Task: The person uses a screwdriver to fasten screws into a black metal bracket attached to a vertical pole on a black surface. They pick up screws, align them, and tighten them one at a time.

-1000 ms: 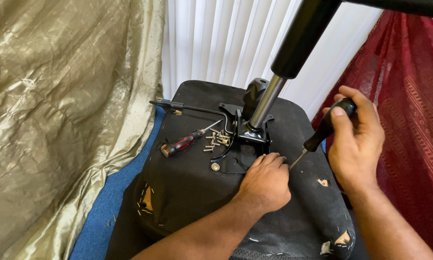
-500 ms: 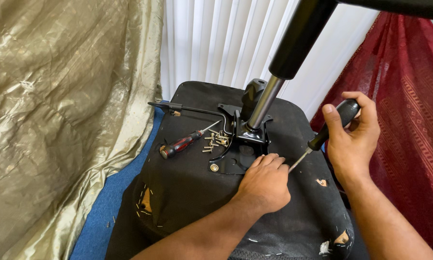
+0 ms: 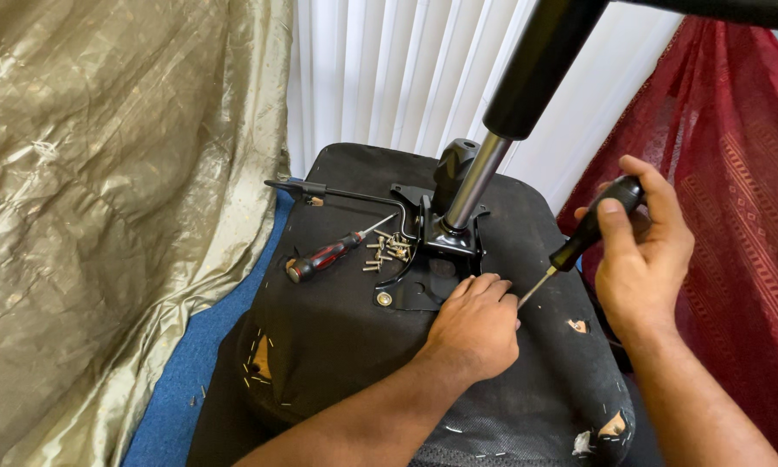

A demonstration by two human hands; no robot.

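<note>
I am gripping a black-handled screwdriver (image 3: pixel 589 233) tightly in my right hand (image 3: pixel 640 259), its tip angling down beside my left hand (image 3: pixel 474 324), which is resting flat, fingers loosely curled, on the black fabric chair underside (image 3: pixel 337 329) against the black metal mounting plate (image 3: pixel 424 259).

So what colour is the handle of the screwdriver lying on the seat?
Red and black screwdriver, clearest in the head view.

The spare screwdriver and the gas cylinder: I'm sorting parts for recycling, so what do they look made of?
The spare screwdriver seems to have a bare steel shaft, thin and silvery, and a red-and-black handle with a moulded plastic or rubber look. The gas cylinder looks like polished metal on its shiny grey rod; its wider upper sleeve is matt black, probably painted metal or plastic.
</note>
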